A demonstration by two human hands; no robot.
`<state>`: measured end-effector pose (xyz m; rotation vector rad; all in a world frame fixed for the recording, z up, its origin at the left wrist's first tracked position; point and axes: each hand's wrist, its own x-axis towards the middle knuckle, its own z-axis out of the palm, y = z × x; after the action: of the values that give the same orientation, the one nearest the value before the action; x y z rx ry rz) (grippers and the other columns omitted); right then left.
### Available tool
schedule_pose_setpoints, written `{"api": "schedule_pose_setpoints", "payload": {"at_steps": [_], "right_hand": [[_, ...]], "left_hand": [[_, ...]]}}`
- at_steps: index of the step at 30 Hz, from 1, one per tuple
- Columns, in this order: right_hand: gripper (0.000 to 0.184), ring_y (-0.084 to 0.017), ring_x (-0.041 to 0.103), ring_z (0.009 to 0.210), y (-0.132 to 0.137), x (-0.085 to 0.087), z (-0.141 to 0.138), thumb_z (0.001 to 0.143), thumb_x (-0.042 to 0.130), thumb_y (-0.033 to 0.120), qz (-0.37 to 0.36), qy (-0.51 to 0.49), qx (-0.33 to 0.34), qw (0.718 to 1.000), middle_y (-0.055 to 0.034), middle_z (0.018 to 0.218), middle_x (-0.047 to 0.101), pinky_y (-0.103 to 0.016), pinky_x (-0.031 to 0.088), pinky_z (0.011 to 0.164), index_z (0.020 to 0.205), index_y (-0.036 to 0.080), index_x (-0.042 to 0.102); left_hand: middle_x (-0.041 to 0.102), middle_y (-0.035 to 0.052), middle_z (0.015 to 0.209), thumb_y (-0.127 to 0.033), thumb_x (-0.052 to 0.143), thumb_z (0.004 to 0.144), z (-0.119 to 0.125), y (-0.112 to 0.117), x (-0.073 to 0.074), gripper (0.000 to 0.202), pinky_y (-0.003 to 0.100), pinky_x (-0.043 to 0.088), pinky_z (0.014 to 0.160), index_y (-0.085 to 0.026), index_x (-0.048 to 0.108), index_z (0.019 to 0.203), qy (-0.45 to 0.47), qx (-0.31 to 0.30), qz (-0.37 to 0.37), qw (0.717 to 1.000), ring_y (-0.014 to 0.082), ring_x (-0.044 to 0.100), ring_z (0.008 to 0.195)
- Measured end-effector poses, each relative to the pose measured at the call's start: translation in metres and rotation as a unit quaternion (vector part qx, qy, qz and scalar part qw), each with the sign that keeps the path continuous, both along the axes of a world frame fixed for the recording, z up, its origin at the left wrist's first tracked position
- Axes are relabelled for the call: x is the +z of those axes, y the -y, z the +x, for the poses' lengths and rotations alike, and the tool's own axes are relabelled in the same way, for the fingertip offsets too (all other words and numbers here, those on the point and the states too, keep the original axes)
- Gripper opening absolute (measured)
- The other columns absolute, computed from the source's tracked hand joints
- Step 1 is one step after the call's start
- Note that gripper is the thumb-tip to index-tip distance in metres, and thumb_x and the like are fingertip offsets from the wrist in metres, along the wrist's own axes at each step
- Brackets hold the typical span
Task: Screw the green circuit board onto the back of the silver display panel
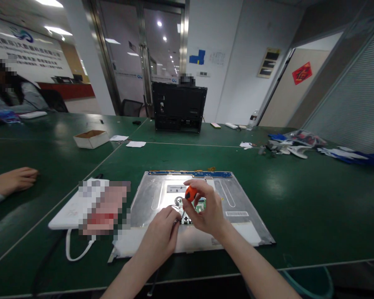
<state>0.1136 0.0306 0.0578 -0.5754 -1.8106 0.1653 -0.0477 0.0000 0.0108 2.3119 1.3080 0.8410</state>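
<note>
A large silver display panel [149,195] lies flat in front of me, with a blue circuit strip [190,174] along its far edge. My right hand [207,207] grips the orange-and-black handle of a screwdriver [191,193], its thin shaft pointing down at a small green circuit board [201,205] on the panel. My left hand [162,226] rests low on the panel beside that board. Its fingers are pinched together near the screwdriver's tip, and what they hold is hidden. A dark cable [154,282] hangs below the left wrist at the table edge.
Left of the panel lie a white device [68,211] with a white cable and a blurred reddish item. A co-worker's hand [14,180] rests further left. An open box [91,139], a black monitor [180,107] and bagged parts [305,139] stand farther back. Below right is a teal bin [311,282].
</note>
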Motion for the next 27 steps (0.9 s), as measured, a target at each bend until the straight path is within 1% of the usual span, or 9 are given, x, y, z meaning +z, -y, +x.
{"api": "schedule_pose_setpoints", "payload": {"at_steps": [4, 7, 9, 12, 15, 17, 21, 23, 27], "right_hand": [[0.047, -0.016, 0.059, 0.084, 0.0015, 0.0042, 0.0024, 0.077, 0.059, 0.009, 0.013, 0.020, -0.018, 1.000, -0.0084, 0.107, 0.057, -0.025, 0.050, 0.055, 0.120, 0.023, 0.047], [0.047, -0.017, 0.058, 0.084, 0.0025, 0.0062, 0.0034, 0.076, 0.058, 0.009, 0.020, 0.022, -0.022, 0.999, -0.0072, 0.102, 0.055, -0.031, 0.053, 0.063, 0.120, 0.022, 0.047], [0.046, -0.018, 0.057, 0.083, 0.0025, 0.0068, 0.0032, 0.075, 0.062, 0.012, 0.030, 0.018, -0.032, 0.999, -0.0065, 0.100, 0.054, -0.034, 0.053, 0.065, 0.118, 0.022, 0.047], [0.043, -0.018, 0.056, 0.081, 0.0019, 0.0071, 0.0020, 0.076, 0.068, 0.017, 0.051, 0.005, -0.069, 0.996, -0.0055, 0.098, 0.052, -0.033, 0.052, 0.064, 0.113, 0.023, 0.048], [0.039, -0.015, 0.056, 0.077, 0.0018, 0.0074, 0.0006, 0.078, 0.067, 0.016, 0.047, -0.002, -0.091, 0.995, -0.0054, 0.099, 0.049, -0.028, 0.051, 0.057, 0.112, 0.024, 0.051], [0.040, -0.014, 0.057, 0.077, 0.0026, 0.0077, 0.0003, 0.079, 0.064, 0.013, 0.038, 0.001, -0.084, 0.996, -0.0063, 0.102, 0.050, -0.027, 0.051, 0.055, 0.116, 0.024, 0.052], [0.051, -0.016, 0.059, 0.083, 0.0041, 0.0073, 0.0013, 0.079, 0.056, 0.007, 0.017, 0.017, -0.039, 0.999, -0.0092, 0.109, 0.056, -0.026, 0.052, 0.056, 0.126, 0.021, 0.047], [0.051, -0.016, 0.060, 0.082, 0.0038, 0.0063, 0.0019, 0.079, 0.055, 0.008, 0.010, 0.020, -0.029, 0.999, -0.0087, 0.106, 0.059, -0.027, 0.052, 0.056, 0.127, 0.021, 0.046], [0.045, -0.014, 0.061, 0.077, 0.0007, 0.0040, 0.0018, 0.082, 0.063, 0.017, 0.016, 0.012, -0.044, 0.999, -0.0053, 0.100, 0.061, -0.026, 0.053, 0.057, 0.123, 0.024, 0.047]], "left_hand": [[0.058, 0.0067, 0.094, -0.011, 0.040, 0.087, 0.0000, 0.0007, -0.0013, 0.017, 0.037, 0.045, 0.077, -0.020, 0.053, 0.091, 0.003, 0.001, 0.002, 1.000, 0.0233, 0.055, 0.088], [0.058, 0.0067, 0.094, -0.011, 0.041, 0.087, 0.0000, 0.0008, -0.0014, 0.015, 0.037, 0.045, 0.077, -0.020, 0.053, 0.090, 0.004, 0.000, 0.001, 1.000, 0.0234, 0.055, 0.089], [0.058, 0.0071, 0.095, -0.011, 0.041, 0.087, 0.0002, 0.0005, -0.0011, 0.015, 0.037, 0.045, 0.078, -0.020, 0.052, 0.090, 0.005, 0.001, 0.003, 1.000, 0.0236, 0.055, 0.089], [0.058, 0.0070, 0.094, -0.011, 0.039, 0.088, 0.0007, -0.0003, -0.0003, 0.016, 0.037, 0.045, 0.077, -0.020, 0.052, 0.090, 0.001, 0.002, 0.002, 1.000, 0.0236, 0.055, 0.089], [0.057, 0.0064, 0.092, -0.010, 0.039, 0.087, 0.0010, -0.0001, 0.0009, 0.017, 0.038, 0.045, 0.076, -0.020, 0.052, 0.088, -0.005, 0.004, -0.004, 1.000, 0.0235, 0.055, 0.087], [0.057, 0.0063, 0.092, -0.010, 0.039, 0.087, 0.0010, 0.0005, 0.0017, 0.016, 0.038, 0.045, 0.076, -0.020, 0.052, 0.087, -0.006, 0.004, -0.005, 1.000, 0.0236, 0.055, 0.087], [0.057, 0.0064, 0.092, -0.011, 0.039, 0.087, 0.0007, 0.0012, 0.0024, 0.016, 0.038, 0.045, 0.076, -0.020, 0.052, 0.087, -0.002, 0.002, -0.005, 1.000, 0.0234, 0.054, 0.087], [0.057, 0.0066, 0.093, -0.011, 0.039, 0.087, 0.0006, 0.0009, 0.0022, 0.016, 0.038, 0.045, 0.077, -0.020, 0.053, 0.088, 0.000, 0.002, -0.003, 1.000, 0.0234, 0.054, 0.088], [0.057, 0.0069, 0.092, -0.011, 0.040, 0.086, 0.0008, 0.0007, 0.0020, 0.016, 0.038, 0.045, 0.076, -0.020, 0.052, 0.088, -0.001, 0.005, -0.003, 1.000, 0.0234, 0.055, 0.087]]}}
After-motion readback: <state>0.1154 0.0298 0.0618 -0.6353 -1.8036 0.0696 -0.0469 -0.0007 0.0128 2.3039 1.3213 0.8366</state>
